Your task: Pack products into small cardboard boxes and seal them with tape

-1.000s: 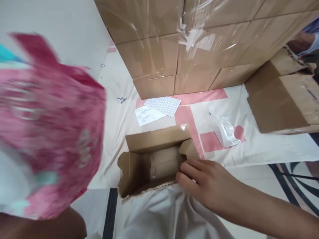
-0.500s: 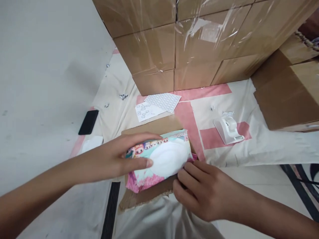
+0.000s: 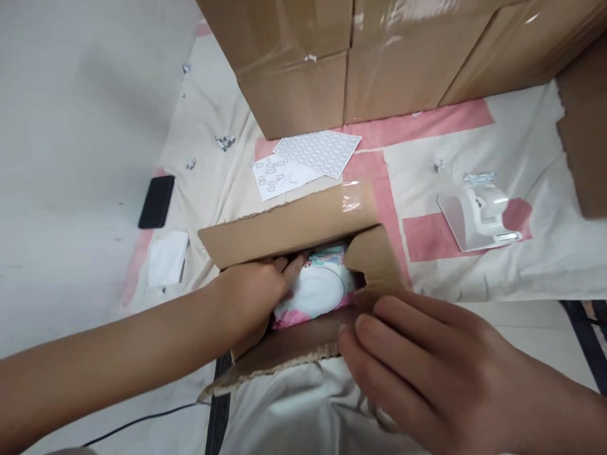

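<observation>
A pack of wet wipes (image 3: 320, 287) with a white oval lid and a pink and teal wrapper lies inside an open cardboard box (image 3: 284, 221). My left hand (image 3: 258, 294) reaches into the box, its fingers curled over the left end of the pack; part of the hand is hidden. Close to the box's right flap (image 3: 377, 259), which has a torn notch, is my right hand (image 3: 422, 366). Its fingers are stretched out and slightly blurred, with nothing seen in them; whether they touch the flap I cannot tell.
Taped cardboard boxes (image 3: 303, 95) are stacked at the back. Sticker sheets (image 3: 322, 151) lie before them on the cloth. A white tape dispenser (image 3: 478, 218) is at right, another carton (image 3: 588, 139) beyond it. At left lie a black phone (image 3: 156, 202) and white paper (image 3: 167, 259).
The wipes pack has gone down from above the box into it, with my left hand following. My right hand has left the pack and moved toward the lower right. The camera view has shifted.
</observation>
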A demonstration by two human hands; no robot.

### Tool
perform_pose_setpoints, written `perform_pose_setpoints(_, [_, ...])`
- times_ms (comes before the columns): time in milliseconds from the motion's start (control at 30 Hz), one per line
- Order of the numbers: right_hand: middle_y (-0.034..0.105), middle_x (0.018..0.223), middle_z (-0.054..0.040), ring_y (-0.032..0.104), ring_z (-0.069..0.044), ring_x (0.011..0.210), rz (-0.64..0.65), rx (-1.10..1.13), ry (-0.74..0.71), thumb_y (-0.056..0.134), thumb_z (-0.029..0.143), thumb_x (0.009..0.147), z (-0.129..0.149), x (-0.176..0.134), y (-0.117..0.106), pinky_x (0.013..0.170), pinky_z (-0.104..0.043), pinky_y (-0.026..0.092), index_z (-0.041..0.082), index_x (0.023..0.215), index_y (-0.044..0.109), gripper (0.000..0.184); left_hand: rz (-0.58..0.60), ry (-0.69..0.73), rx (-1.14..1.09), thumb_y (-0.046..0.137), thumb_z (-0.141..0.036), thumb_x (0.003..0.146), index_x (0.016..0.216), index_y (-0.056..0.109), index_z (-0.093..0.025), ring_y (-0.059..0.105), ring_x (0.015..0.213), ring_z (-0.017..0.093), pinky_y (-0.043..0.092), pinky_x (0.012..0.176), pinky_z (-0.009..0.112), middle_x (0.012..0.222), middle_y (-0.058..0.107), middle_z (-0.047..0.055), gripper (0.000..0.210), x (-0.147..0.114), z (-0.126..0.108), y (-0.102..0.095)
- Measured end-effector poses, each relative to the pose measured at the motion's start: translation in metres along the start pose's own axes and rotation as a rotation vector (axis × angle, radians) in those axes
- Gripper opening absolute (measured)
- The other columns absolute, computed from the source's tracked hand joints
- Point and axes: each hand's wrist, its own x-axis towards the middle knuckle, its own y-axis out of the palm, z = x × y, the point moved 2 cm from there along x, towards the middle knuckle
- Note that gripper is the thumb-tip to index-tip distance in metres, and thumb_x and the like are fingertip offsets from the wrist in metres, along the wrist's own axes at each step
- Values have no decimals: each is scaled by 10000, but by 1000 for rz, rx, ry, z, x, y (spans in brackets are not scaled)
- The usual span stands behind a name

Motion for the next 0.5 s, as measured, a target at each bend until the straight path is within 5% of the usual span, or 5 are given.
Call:
perform_pose_setpoints(100, [704, 826, -57, 615, -193, 737, 23, 22, 23, 554, 117, 972, -2, 2, 0, 734, -391, 554, 129, 948, 715, 164, 11, 7, 122, 565, -20, 813, 1541, 449, -79, 737, 860, 337, 540, 595, 386, 1143, 725, 211, 740, -1, -10, -9])
perform_pose_setpoints(200, [717, 825, -59, 649, -207, 763, 22, -10, 28, 544, 115, 988, -7, 7, -1, 750, -408, 570, 139, 951, 721, 182, -98, 75, 105, 509, -10, 811, 1170, 723, -112, 705, 733, 302, 494, 587, 373, 912, 735, 153, 430, 2, -5, -20])
perform_pose_setpoints(333, [740, 835, -49, 682, -220, 807, 25, 10, 70, 516, 124, 1011, -15, 9, -2, 760, -404, 585, 188, 970, 738, 235, -238, 221, -113, 537, -156, 832, 784, 693, -207, 574, 542, 226, 455, 607, 361, 642, 621, 44, 171, -3, 23, -26])
perform_pose_setpoints(433, [765, 896, -34, 706, -222, 872, 25, 78, 176, 506, 176, 1031, -14, 7, -2, 767, -384, 600, 251, 1048, 744, 250, -233, 350, -261, 491, -343, 962, 721, 642, -244, 560, 585, 188, 455, 633, 321, 659, 601, 7, 301, -14, 46, -28])
perform_pose_setpoints(500, [774, 911, -17, 719, -222, 905, 22, 118, 281, 567, 223, 1018, -10, 7, 0, 812, -383, 613, 285, 1068, 744, 195, -339, 306, -409, 501, -502, 987, 713, 642, -264, 558, 597, 168, 475, 650, 298, 649, 576, -18, 389, -20, 58, -28])
